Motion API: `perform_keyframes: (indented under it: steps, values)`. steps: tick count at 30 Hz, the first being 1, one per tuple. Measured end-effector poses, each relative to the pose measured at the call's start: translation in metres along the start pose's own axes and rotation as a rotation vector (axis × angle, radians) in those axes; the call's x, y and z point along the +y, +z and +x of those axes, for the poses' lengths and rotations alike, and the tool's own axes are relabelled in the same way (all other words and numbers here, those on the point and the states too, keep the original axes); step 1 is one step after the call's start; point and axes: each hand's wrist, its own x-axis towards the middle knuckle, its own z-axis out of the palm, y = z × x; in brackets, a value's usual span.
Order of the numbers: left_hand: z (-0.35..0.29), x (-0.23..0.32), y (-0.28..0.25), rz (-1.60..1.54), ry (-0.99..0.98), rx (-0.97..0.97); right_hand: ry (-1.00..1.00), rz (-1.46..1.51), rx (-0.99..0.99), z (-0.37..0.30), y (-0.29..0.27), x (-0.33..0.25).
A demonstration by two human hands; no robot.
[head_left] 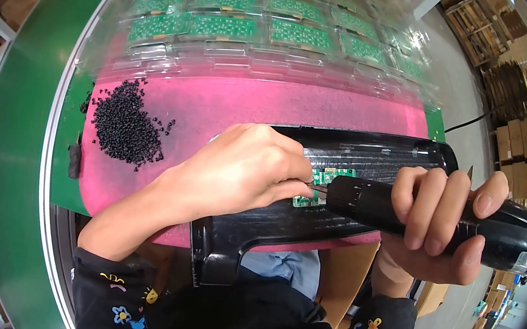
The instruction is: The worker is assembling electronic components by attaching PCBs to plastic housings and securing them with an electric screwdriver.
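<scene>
My right hand (446,215) is wrapped around a black electric screwdriver (365,201), held nearly level with its bit toward the left. At that bit, the fingers of my left hand (253,166) are pinched together; whatever they hold is too small and hidden to make out. Below the tool, a small green circuit board (342,173) lies in a long black plastic housing (282,223). Part of the board is covered by my fingers and the screwdriver. The housing rests on a pink mat (225,99) and juts over its near edge.
A heap of small black screws (126,123) lies on the mat's left side. Clear plastic trays (224,59) with several green circuit boards (221,27) stand along the back. Cardboard boxes (526,139) are stacked at the right, and an open carton (346,272) sits below the mat's near edge.
</scene>
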Motion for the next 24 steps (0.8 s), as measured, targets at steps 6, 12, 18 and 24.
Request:
perform_keyframes:
  steps: [6, 12, 18, 24]
  values:
    - [-0.001, 0.003, 0.003, 0.06, 0.094, -0.023, 0.024, -0.049, 0.016, -0.004, 0.0, 0.0]
    - [-0.001, 0.004, 0.005, 0.083, 0.052, -0.061, 0.001, -0.105, 0.059, -0.009, 0.001, -0.001]
    - [0.0, 0.003, 0.007, 0.202, -0.015, -0.089, -0.014, -0.058, -0.013, -0.012, -0.007, -0.006]
    - [-0.001, 0.002, 0.003, 0.24, -0.15, -0.113, 0.179, -0.102, -0.002, -0.024, -0.006, 0.011]
